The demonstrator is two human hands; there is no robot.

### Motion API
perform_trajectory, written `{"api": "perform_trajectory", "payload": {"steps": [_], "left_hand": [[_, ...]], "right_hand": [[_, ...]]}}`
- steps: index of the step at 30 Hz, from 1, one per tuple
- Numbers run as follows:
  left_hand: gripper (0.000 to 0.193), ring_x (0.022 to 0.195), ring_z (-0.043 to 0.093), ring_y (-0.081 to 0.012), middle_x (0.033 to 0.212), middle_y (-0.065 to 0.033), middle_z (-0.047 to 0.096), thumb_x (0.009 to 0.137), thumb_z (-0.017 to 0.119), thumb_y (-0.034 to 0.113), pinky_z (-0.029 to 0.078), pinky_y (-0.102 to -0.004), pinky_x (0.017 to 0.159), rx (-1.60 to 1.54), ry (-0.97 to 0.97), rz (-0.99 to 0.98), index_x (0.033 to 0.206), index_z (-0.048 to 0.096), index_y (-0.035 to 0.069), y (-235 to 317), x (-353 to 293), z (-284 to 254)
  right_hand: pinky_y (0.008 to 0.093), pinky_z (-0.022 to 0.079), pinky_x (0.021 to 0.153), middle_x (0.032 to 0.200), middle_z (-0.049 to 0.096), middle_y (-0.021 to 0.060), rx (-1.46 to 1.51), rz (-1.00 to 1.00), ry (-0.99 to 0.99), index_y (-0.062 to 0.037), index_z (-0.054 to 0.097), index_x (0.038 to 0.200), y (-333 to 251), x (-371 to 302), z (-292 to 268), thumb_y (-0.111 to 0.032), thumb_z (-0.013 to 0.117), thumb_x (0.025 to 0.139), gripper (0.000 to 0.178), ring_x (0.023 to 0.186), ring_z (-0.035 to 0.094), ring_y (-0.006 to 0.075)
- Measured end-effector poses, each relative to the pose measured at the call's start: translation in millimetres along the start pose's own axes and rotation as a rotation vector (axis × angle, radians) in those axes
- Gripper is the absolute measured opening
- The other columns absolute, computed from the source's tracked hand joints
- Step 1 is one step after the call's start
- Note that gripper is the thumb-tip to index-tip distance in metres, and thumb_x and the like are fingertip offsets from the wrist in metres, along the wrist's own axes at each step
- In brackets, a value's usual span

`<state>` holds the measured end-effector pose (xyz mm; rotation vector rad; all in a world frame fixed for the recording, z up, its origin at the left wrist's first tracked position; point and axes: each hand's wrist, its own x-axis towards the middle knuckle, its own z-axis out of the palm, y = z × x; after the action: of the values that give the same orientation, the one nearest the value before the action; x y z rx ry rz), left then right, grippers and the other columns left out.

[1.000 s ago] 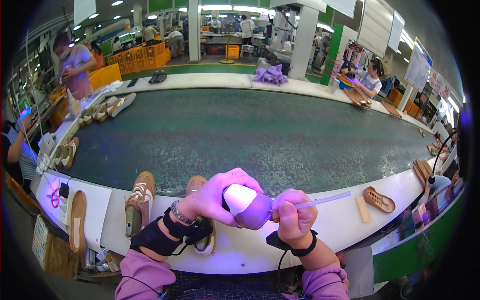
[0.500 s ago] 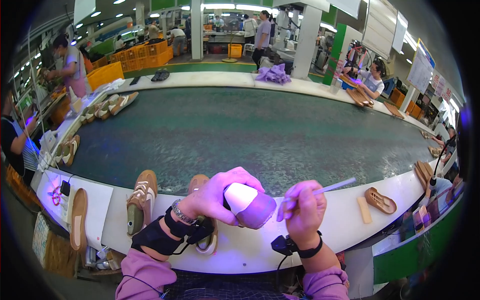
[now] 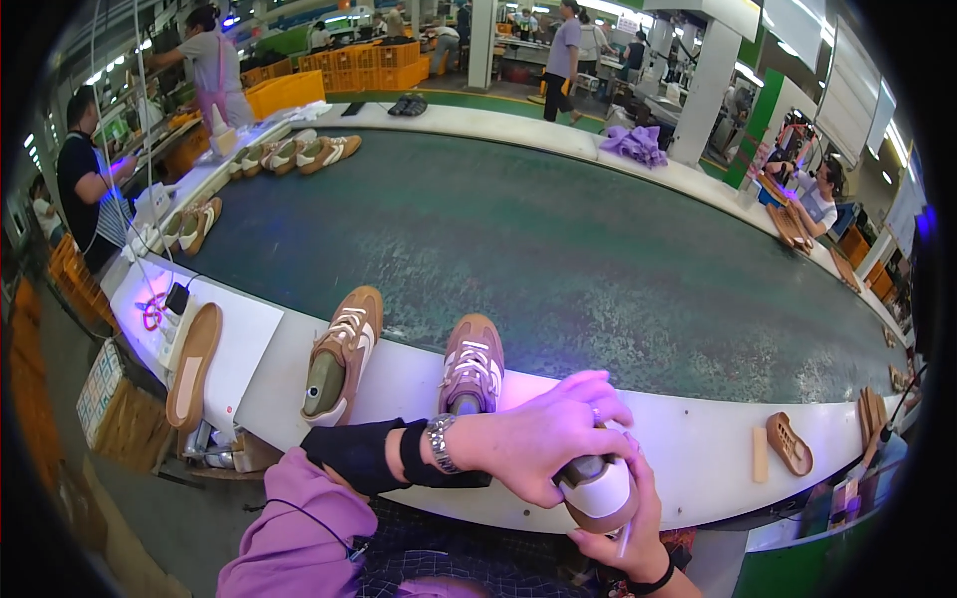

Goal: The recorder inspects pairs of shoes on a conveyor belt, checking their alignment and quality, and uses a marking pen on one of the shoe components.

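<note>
1. Right at the near edge of the white counter, and here's the brown-and-white shoe, held up in both hands, white panel facing the wearer.
2. Room to the right: a stretch of white surface separates it from the tan strip and the brown sole.
3. Tighter on the left! The middle shoe stands near the left forearm, its heel end hidden; the far-left shoe sits farther off.
4. Beyond the counter's far edge, the broad green surface spreads wide.
5. Left hand: forearm slanting in from lower left, wrist level, fingers curled over the shoe's top.
6. Right hand: cupped around its right side, gripping, a slim translucent stick by the thumb.
</note>
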<state>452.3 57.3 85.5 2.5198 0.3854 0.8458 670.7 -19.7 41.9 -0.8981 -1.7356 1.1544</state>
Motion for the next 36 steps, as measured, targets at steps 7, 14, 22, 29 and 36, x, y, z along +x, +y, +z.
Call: {"api": "perform_trajectory", "payload": {"steps": [7, 14, 22, 29, 36], "left_hand": [[0.091, 0.125, 0.033, -0.0426, 0.131, -0.0283, 0.037, 0.062, 0.078, 0.038, 0.024, -0.0524, 0.107, 0.318, 0.309, -0.570, 0.131, 0.035, -0.003, -2, -86, 27], [0.109, 0.125, 0.037, -0.0362, 0.133, -0.0296, 0.031, 0.064, 0.079, 0.031, 0.030, -0.0406, 0.106, -0.065, 0.532, -1.004, 0.136, 0.007, -0.008, -14, -131, 62], [0.098, 0.116, 0.043, -0.0292, 0.123, -0.0212, 0.036, 0.059, 0.074, 0.005, 0.040, -0.0367, 0.097, -0.609, 0.790, -1.157, 0.134, 0.010, -0.001, -8, -117, 45], [0.084, 0.113, 0.047, -0.0232, 0.123, -0.0186, 0.037, 0.067, 0.070, 0.005, 0.045, -0.0342, 0.093, -1.101, 0.795, -1.294, 0.131, 0.016, -0.003, 33, -115, -2], [0.022, 0.084, 0.058, -0.0132, 0.090, -0.0030, 0.060, 0.074, 0.059, 0.009, 0.050, -0.0295, 0.072, -0.886, 0.774, -1.023, 0.095, 0.060, 0.004, -55, -86, -118]], "right_hand": [[0.0412, 0.044, 0.098, 0.132, 0.040, 0.0269, -0.261, 0.106, 0.000, 0.0101, 0.027, 0.135, 65, -21, -3, -0.028, 0.082, 0.066, 0.096, 0.123, 0.046, 0.0338], [0.0392, 0.046, 0.092, 0.124, 0.048, 0.0261, -0.429, 0.235, -0.071, 0.0078, 0.028, 0.133, 35, 22, 23, -0.042, 0.079, 0.064, 0.100, 0.111, 0.055, 0.0352], [0.0341, 0.040, 0.098, 0.121, 0.052, 0.0150, 0.087, 0.402, -0.047, 0.0057, 0.033, 0.134, 33, 32, 3, -0.023, 0.077, 0.067, 0.085, 0.109, 0.054, 0.0227], [0.0304, 0.045, 0.092, 0.123, 0.055, 0.0112, 0.717, 0.642, -0.109, 0.0041, 0.043, 0.130, 8, 24, -4, -0.002, 0.059, 0.070, 0.063, 0.108, 0.057, 0.0209], [0.0320, 0.050, 0.085, 0.108, 0.060, 0.0074, 0.673, 0.339, -0.409, 0.0014, 0.052, 0.119, 3, 202, 3, -0.019, 0.060, 0.083, 0.043, 0.097, 0.061, 0.0174]]}}
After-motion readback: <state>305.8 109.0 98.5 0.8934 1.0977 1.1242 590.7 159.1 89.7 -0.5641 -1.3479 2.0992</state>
